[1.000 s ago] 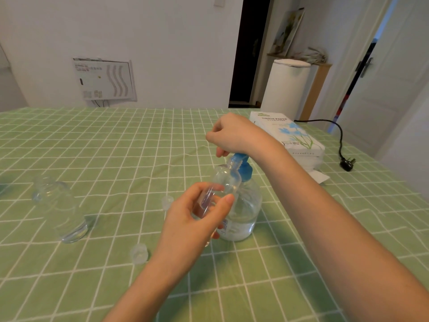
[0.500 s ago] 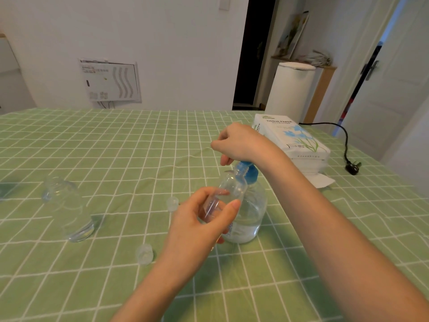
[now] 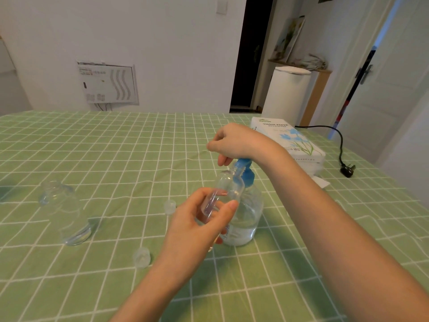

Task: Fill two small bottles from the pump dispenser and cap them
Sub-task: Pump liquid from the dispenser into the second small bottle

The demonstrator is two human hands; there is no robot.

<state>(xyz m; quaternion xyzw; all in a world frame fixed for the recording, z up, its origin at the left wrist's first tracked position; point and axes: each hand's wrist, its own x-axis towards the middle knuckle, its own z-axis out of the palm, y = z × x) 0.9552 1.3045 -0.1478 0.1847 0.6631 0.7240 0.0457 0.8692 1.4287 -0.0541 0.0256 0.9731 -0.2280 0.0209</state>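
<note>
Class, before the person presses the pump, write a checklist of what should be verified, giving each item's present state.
1. Left hand grips the small bottle: ok.
2. Right hand holds the blue pump head: ok.
3. Bottle mouth lined up to catch what the pump head gives out: cannot tell, the clear plastic hides the fit.
4. Pump dispenser stands upright with liquid inside: ok.
5. Near cap and far cap lie loose on the tablecloth, ready: ok.
6. Fill level in the held bottle: cannot tell.
</note>
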